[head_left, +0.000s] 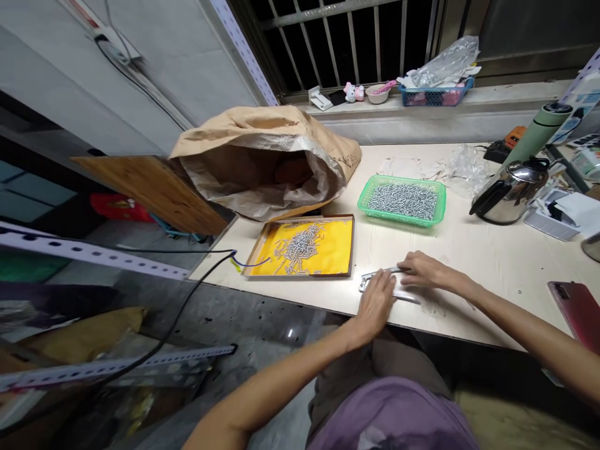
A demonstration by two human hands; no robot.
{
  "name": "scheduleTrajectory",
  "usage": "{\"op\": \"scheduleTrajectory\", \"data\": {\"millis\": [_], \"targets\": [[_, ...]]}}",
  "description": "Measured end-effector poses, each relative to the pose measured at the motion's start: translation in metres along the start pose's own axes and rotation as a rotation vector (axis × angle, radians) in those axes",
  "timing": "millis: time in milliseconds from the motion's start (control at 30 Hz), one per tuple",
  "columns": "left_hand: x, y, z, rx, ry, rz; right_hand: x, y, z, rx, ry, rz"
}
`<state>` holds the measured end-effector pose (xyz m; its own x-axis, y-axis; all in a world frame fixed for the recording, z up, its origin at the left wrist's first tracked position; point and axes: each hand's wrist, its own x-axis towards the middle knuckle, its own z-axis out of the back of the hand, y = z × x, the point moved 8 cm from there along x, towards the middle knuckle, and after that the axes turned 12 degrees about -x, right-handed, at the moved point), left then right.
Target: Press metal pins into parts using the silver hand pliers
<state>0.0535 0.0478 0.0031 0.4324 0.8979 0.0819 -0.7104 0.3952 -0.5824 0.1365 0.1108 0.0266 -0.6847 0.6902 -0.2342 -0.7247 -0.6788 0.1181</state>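
Note:
A slim metal piece with two long bars (pixel 407 297) lies near the front edge of the table; its exact kind is not clear. My left hand (pixel 376 302) rests across it with fingers stretched out flat. At its far bar, my right hand (pixel 424 270) has its fingers bent and closed; what they pinch is partly hidden. Left of my hands stands a shallow tray (pixel 352 247) with a yellow bottom, holding a heap of small metal pins (pixel 302 244). Behind my hands, a green plastic basket (pixel 398 219) is filled with many similar pins.
A large brown paper sack (pixel 262 128) lies with its mouth towards me behind the tray. On the right are a steel kettle (pixel 515 190), a green flask (pixel 539 134), a clear plastic bag (pixel 466 169) and a red phone (pixel 574 306). A black cable (pixel 187 294) reaches the table's left edge.

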Motion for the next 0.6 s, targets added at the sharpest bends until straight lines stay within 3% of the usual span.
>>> {"op": "scheduleTrajectory", "data": {"millis": [167, 267, 433, 600], "targets": [[-0.028, -0.025, -0.027, -0.089, -0.023, -0.166, 0.014, -0.022, 0.012, -0.061, -0.065, -0.182], [-0.03, -0.027, -0.03, -0.109, -0.032, -0.157, 0.022, -0.002, 0.023, -0.193, -0.133, -0.196], [-0.029, -0.016, -0.043, -0.137, 0.014, -0.108, 0.031, 0.092, 0.011, -0.274, -0.165, 0.325], [-0.036, -0.014, -0.051, -0.066, 0.001, -0.133, 0.04, 0.134, -0.011, -0.345, -0.22, 0.554]]}}
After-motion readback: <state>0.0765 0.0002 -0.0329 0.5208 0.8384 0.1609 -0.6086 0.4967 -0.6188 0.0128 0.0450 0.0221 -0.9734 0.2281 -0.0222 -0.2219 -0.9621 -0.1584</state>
